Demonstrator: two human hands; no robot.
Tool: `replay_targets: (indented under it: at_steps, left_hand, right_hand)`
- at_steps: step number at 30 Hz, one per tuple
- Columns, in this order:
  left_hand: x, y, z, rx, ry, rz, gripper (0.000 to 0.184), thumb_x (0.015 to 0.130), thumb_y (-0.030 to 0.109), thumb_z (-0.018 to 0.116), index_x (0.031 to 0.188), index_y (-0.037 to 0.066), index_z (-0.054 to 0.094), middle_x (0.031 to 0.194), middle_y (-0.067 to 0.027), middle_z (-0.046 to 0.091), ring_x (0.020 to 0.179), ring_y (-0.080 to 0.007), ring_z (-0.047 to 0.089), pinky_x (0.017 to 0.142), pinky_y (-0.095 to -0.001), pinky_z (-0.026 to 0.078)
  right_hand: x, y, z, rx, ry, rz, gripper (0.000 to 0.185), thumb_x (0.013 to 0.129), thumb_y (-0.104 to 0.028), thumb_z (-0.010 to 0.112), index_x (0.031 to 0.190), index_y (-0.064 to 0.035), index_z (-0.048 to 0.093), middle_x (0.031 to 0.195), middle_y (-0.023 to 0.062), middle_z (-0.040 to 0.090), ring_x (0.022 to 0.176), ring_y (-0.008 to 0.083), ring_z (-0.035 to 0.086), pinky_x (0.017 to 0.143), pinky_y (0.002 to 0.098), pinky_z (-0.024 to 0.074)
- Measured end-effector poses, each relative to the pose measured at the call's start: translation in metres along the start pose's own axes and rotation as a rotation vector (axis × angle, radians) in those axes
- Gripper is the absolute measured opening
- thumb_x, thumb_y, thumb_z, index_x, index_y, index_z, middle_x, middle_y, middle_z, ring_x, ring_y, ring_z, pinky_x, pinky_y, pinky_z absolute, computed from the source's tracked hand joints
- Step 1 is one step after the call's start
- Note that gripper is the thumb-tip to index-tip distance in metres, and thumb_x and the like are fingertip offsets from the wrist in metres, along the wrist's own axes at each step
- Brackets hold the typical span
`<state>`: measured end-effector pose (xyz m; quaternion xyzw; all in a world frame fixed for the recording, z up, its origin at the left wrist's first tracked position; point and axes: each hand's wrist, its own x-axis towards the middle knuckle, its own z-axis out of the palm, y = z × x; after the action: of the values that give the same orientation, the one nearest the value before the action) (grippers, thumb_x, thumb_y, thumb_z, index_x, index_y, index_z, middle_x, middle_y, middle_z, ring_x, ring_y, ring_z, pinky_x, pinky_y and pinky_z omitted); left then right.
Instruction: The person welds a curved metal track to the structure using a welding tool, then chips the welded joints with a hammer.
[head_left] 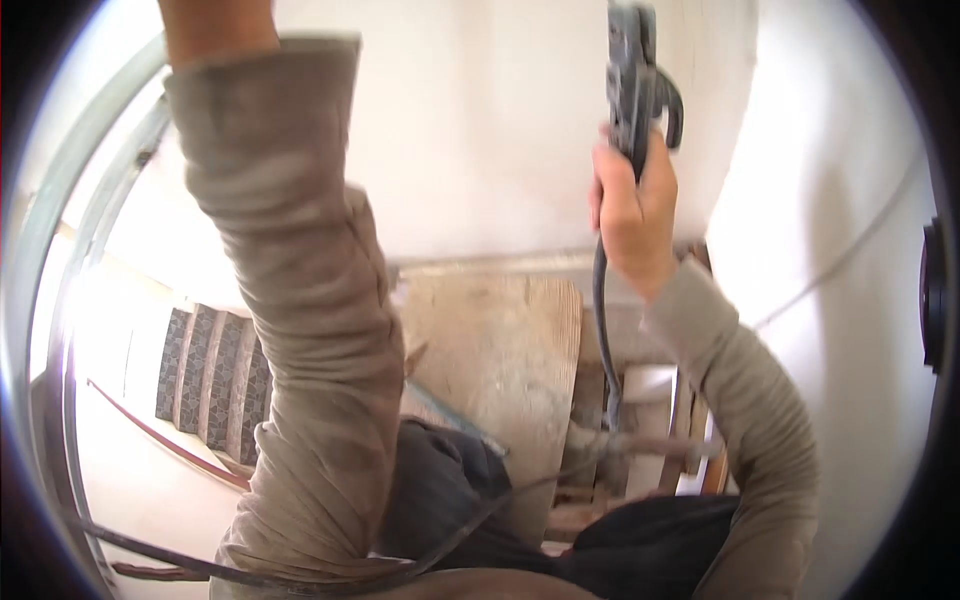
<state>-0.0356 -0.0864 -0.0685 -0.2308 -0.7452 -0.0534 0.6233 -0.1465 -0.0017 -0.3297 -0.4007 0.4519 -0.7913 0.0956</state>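
Note:
In my right hand (636, 215), raised at the upper right, is a black clamp-like tool (632, 85) with a curved lever. The fingers wrap round its lower end. A thick black cable (601, 310) hangs from the tool down past my wrist. My left arm (310, 280), in a brown-grey sleeve, reaches up on the left. Only the wrist shows at the top edge; the left hand itself is out of frame, so what it holds is hidden.
Below stands a worn wooden board (490, 340) beside my dark-trousered legs (640, 550). Patterned stairs (212, 380) descend at the left, near a reddish rail (170, 440). Metal bars (55, 220) curve along the left edge. A cable (450, 545) crosses in front of my body. Pale walls (490, 130) rise ahead and right.

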Motion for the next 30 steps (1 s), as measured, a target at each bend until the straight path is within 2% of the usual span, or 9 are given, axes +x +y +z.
replay_targets:
  at_steps: [2, 5, 6, 10, 13, 19, 22, 25, 30]
  left_hand:
    - [0.004, 0.003, -0.027, -0.025, -0.038, -0.035, 0.023, 0.091, 0.009, 0.068, 0.113, 0.004, 0.062, 0.115, -0.0072, 0.063, 0.115, -0.0199, 0.055, 0.11, -0.035, 0.039]
    - [0.021, 0.0, -0.068, -0.343, -0.184, -0.163, 0.014, 0.093, 0.012, 0.064, 0.105, 0.005, 0.064, 0.102, -0.0069, 0.064, 0.098, -0.0181, 0.058, 0.098, -0.0307, 0.048]
    - [0.023, -0.001, -0.081, -0.42, -0.228, -0.14, 0.013, 0.094, 0.014, 0.064, 0.104, 0.005, 0.064, 0.097, -0.0056, 0.064, 0.091, -0.0164, 0.059, 0.092, -0.0286, 0.051]
    - [0.066, 0.016, -0.142, -0.498, -0.414, -0.136, 0.014, 0.094, 0.017, 0.064, 0.103, 0.007, 0.065, 0.096, -0.005, 0.065, 0.091, -0.0162, 0.059, 0.092, -0.0289, 0.05]
    - [0.079, 0.041, -0.168, -0.504, -0.545, -0.141, 0.014, 0.093, 0.02, 0.065, 0.102, 0.008, 0.065, 0.095, -0.0046, 0.066, 0.091, -0.0161, 0.06, 0.093, -0.0291, 0.049]
    - [0.079, 0.059, -0.179, -0.475, -0.664, -0.135, 0.016, 0.093, 0.024, 0.065, 0.099, 0.01, 0.066, 0.093, -0.0036, 0.067, 0.09, -0.0159, 0.06, 0.093, -0.0294, 0.047]
    - [0.08, 0.064, -0.18, -0.469, -0.68, -0.122, 0.016, 0.093, 0.027, 0.066, 0.098, 0.012, 0.066, 0.092, -0.0032, 0.067, 0.09, -0.0158, 0.061, 0.093, -0.0296, 0.046]
    - [0.077, 0.071, -0.178, -0.476, -0.678, -0.096, 0.017, 0.092, 0.029, 0.066, 0.097, 0.013, 0.067, 0.091, -0.0027, 0.068, 0.09, -0.0157, 0.061, 0.093, -0.0298, 0.046]
    - [0.082, 0.085, -0.178, -0.475, -0.703, -0.077, 0.019, 0.092, 0.033, 0.067, 0.095, 0.015, 0.067, 0.09, -0.0019, 0.069, 0.089, -0.0155, 0.062, 0.094, -0.0301, 0.044]
  right_hand:
    - [-0.009, -0.003, 0.0, 0.084, -0.034, 0.005, 0.019, 0.094, -0.013, 0.058, 0.107, 0.0003, 0.054, 0.071, 0.0, 0.054, 0.059, 0.0078, 0.046, 0.052, 0.027, 0.0403]
    - [-0.006, -0.021, -0.007, 0.208, -0.082, 0.009, 0.021, 0.096, -0.01, 0.056, 0.114, -0.0001, 0.051, 0.072, -0.0034, 0.051, 0.059, 0.004, 0.043, 0.052, 0.0231, 0.0373]
    - [-0.003, -0.016, -0.016, 0.184, -0.144, -0.037, 0.027, 0.099, -0.014, 0.051, 0.12, 0.0031, 0.049, 0.083, 0.0025, 0.052, 0.06, 0.0089, 0.048, 0.052, 0.0236, 0.042]
    - [0.011, -0.024, -0.016, 0.205, -0.144, -0.109, 0.026, 0.1, -0.014, 0.059, 0.118, 0.0015, 0.048, 0.08, -0.0028, 0.052, 0.068, 0.0042, 0.044, 0.059, 0.0205, 0.0389]
    - [0.024, -0.036, -0.024, 0.083, -0.125, -0.139, 0.027, 0.1, -0.014, 0.059, 0.119, 0.002, 0.048, 0.08, -0.0019, 0.054, 0.068, 0.0047, 0.046, 0.058, 0.0211, 0.0396]
    - [0.053, -0.047, -0.021, 0.007, -0.172, -0.251, 0.028, 0.102, -0.017, 0.057, 0.118, 0.004, 0.049, 0.076, 0.0004, 0.054, 0.065, 0.0065, 0.047, 0.057, 0.0233, 0.0407]
    - [0.064, -0.049, -0.006, 0.037, -0.107, -0.49, 0.013, 0.103, -0.014, 0.051, 0.108, -0.0019, 0.048, 0.069, -0.0009, 0.049, 0.051, 0.0063, 0.043, 0.045, 0.0216, 0.0368]
    - [0.071, -0.056, 0.003, 0.01, -0.082, -0.5, 0.014, 0.104, -0.015, 0.05, 0.107, -0.0019, 0.048, 0.067, -0.0008, 0.049, 0.049, 0.0062, 0.042, 0.044, 0.0216, 0.0365]
    - [0.072, -0.061, 0.0, -0.06, -0.043, -0.326, 0.024, 0.103, -0.024, 0.055, 0.105, -0.0014, 0.05, 0.063, -0.0024, 0.049, 0.052, 0.0048, 0.048, 0.046, 0.021, 0.038]
